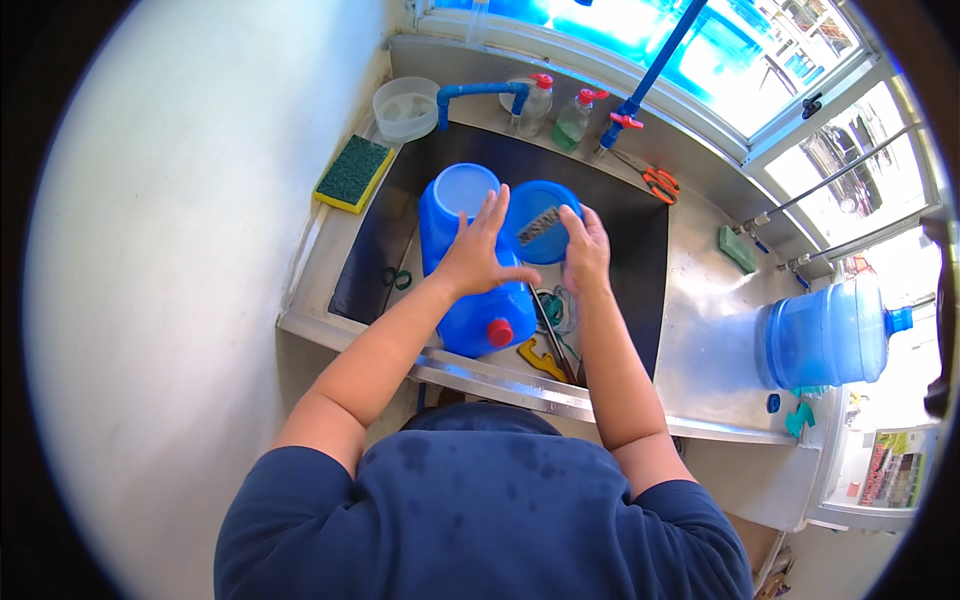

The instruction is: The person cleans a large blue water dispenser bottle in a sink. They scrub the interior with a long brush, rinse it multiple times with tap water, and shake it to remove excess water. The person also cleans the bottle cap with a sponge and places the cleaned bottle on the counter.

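A blue water container (440, 300) lies in the steel sink (640, 270), with a pale blue round top (466, 188) at its far end and a red cap (500, 333) at its near end. Over it my left hand (478, 252) stretches its fingers out, thumb apart; I cannot tell whether it touches the container. To the right, my right hand (587, 248) grips the edge of a round blue lid (543, 222) with a printed label. Under my hands, a yellow-handled tool (541, 360) and a teal coiled item (553, 308) lie in the sink.
A green-and-yellow sponge (355, 173) and a clear tub (405, 108) sit at the sink's left. Blue pipes (480, 90), red-topped bottles (574, 122) and orange-handled pliers (660, 184) line the back. A large water bottle (825, 335) lies on the right counter.
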Motion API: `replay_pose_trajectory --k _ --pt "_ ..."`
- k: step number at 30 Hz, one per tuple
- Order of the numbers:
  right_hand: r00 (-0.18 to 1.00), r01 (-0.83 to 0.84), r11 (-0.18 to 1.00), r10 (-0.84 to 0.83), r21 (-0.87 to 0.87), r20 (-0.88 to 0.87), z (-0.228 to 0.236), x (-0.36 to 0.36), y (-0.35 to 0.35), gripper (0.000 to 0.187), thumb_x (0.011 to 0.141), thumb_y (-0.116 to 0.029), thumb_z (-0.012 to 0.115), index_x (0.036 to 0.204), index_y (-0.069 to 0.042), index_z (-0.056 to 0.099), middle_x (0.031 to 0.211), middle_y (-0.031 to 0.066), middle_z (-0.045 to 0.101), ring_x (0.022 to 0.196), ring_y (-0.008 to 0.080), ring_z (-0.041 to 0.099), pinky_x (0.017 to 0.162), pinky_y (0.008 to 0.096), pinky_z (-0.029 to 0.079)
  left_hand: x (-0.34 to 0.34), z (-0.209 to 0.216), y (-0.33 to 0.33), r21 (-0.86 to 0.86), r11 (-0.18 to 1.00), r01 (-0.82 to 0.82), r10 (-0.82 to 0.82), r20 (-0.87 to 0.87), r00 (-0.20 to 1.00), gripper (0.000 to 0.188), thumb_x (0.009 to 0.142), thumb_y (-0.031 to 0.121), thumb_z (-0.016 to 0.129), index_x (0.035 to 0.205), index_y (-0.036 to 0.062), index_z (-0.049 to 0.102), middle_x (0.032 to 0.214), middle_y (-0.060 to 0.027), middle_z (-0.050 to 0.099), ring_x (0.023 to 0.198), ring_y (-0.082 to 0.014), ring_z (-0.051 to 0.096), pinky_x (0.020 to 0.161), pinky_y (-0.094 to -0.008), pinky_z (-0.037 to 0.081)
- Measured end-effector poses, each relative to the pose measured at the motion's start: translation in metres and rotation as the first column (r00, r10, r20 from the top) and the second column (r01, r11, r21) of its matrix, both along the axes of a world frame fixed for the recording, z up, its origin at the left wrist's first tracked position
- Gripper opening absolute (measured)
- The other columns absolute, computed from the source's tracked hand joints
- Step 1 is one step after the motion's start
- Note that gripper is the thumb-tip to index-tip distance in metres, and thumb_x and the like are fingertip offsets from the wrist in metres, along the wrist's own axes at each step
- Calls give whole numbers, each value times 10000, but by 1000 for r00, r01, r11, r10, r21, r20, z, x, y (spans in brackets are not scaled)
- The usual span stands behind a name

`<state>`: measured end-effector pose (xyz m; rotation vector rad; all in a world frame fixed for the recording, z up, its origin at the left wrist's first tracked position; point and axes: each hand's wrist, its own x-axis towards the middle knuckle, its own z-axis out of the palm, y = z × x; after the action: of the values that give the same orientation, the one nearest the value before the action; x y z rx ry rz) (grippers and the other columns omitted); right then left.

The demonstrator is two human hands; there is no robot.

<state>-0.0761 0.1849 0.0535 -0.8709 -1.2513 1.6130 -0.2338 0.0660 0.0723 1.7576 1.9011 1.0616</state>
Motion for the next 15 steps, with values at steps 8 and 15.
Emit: replay_pose_trajectory --k 8,15 --pt "83 -447 818 -365 362 927 -37 56 -2 799 804 -485 740 1447 -116 442 1255 219 614 1164 378 587 1015 449 438 -53 -49 64 -287 846 -450 263 -510 819 1265 613 844 653 1573 178 170 1571 -305 135 1453 -483 162 1151 -598 172" --pt "582 -640 715 212 282 785 -32 8 -78 893 868 -581 629 1488 -6 341 1241 293 598 1139 446 585 1028 449 421 -71 -35 80 -179 888 -423 330 -392 859 928 762 803 539 1387 117 554 1343 -304 505 1195 -437 545 1017 -466 450"
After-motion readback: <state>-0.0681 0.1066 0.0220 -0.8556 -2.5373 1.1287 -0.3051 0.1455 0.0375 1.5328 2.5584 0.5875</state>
